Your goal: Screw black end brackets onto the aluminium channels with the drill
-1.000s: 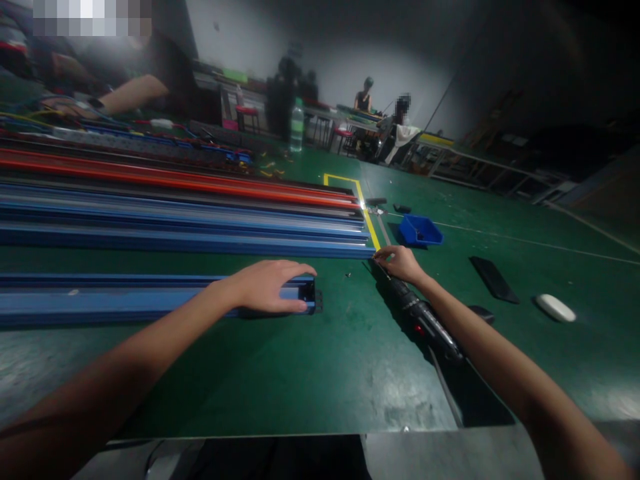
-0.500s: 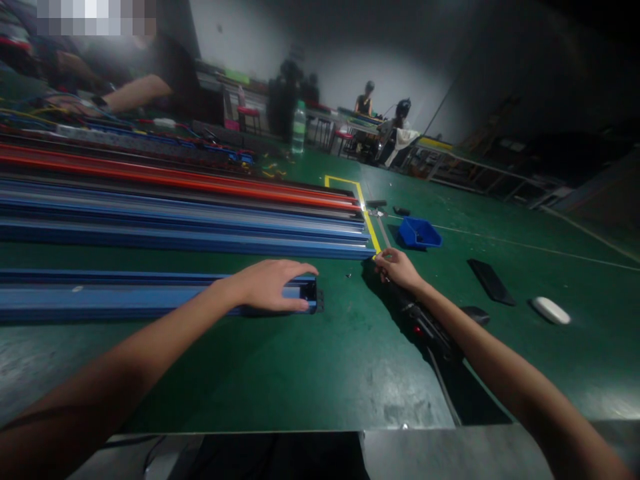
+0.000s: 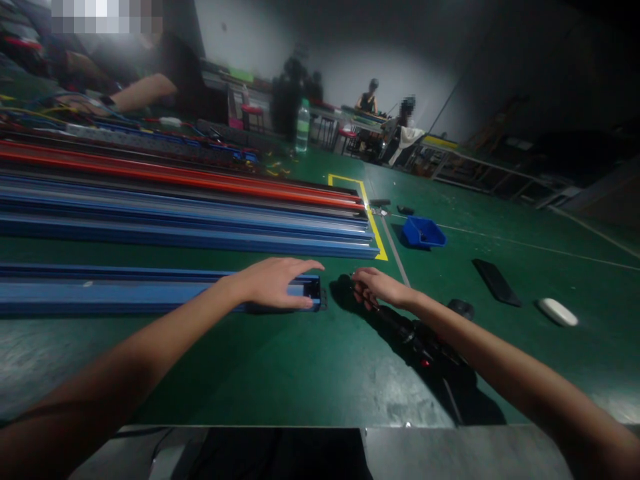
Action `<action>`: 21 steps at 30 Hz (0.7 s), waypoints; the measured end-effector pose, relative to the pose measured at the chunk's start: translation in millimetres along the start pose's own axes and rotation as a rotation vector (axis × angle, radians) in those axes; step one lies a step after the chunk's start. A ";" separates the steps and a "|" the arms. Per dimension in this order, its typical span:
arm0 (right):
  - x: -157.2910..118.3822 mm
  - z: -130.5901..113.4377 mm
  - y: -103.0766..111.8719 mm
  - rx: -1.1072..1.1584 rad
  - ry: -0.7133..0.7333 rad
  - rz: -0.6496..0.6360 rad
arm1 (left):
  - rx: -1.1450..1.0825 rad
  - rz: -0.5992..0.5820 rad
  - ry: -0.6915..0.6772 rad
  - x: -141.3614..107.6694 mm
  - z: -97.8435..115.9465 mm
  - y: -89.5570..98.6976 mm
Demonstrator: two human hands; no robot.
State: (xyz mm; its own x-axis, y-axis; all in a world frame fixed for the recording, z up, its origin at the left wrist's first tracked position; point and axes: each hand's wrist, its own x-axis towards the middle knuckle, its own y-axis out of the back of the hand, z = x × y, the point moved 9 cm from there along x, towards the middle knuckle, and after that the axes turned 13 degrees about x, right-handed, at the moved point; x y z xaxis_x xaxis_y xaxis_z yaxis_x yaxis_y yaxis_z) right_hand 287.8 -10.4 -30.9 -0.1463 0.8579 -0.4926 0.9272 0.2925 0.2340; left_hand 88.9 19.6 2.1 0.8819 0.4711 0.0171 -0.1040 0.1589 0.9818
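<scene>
My left hand (image 3: pixel 273 283) lies across the right end of a long blue channel-shaped metal profile (image 3: pixel 150 291), thumb and fingers spread apart on its two edges. A small black end piece (image 3: pixel 323 298) sits at the profile's end. Right of it, my right hand (image 3: pixel 377 288) is closed, fingertips pinched together above the table. A black electric screwdriver (image 3: pixel 413 338) with a red light slants below that hand, its slim front end running up to the fingers. Whether a small screw is in the pinch is too small to tell.
Several blue profiles (image 3: pixel 200 230) and a red one (image 3: pixel 240 179) lie behind, near yellow tape (image 3: pixel 377 240). To the right are a blue bin (image 3: pixel 423 232), a black phone-like slab (image 3: pixel 497 283) and a white oval object (image 3: pixel 557 311). A bottle (image 3: pixel 303 127) stands farther back; a co-worker's arm (image 3: pixel 143 92) is far left.
My right hand has moved left and toward me, away from the near blue profile's end in the stack, and the screwdriver has come with it. My left hand stays on its profile.
</scene>
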 end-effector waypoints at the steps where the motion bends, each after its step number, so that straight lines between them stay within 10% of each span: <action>1: 2.3 -3.4 -3.6 -0.066 -0.016 -0.020 | 0.000 0.000 0.002 0.1 -0.3 -0.3; 8: 5.0 -22.1 -14.5 -0.386 0.080 0.010 | 0.010 0.002 0.009 -0.6 1.4 1.4; 21: 2.5 -11.7 -11.9 -0.160 0.168 -0.122 | -0.004 -0.013 0.012 -1.2 1.5 2.0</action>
State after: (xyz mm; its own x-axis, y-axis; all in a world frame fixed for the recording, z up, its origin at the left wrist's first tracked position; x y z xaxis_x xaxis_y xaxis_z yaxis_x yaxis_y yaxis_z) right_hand 272.3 -6.8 -25.2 -0.3213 0.8666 -0.3818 0.8349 0.4495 0.3177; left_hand 88.3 18.1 4.4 0.8776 0.4793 0.0019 -0.0944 0.1689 0.9811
